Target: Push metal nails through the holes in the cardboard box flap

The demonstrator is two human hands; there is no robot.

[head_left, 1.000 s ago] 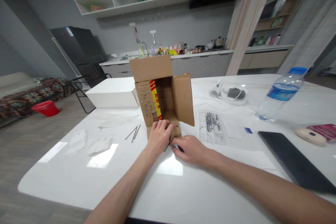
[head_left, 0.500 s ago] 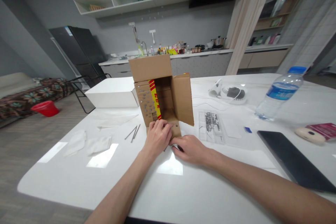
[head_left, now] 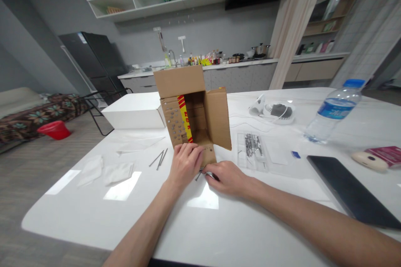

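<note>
Left hand [head_left: 184, 163] pressing box flap [head_left: 207, 154], right hand [head_left: 227, 177] beside

Both forearms enter from the lower edge, bare to the frame's limit with no sleeve in view. Left hand [head_left: 185, 164] and right hand [head_left: 228, 177]: bare, without gloves, rings or wristwatch visible.

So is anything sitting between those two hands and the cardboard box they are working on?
Nothing visible does. The left hand already rests on the low front flap of the cardboard box, and the right hand lies on the white table right beside it, pinching what looks like a nail. The loose nails lie off to the left, apart from both.
</note>
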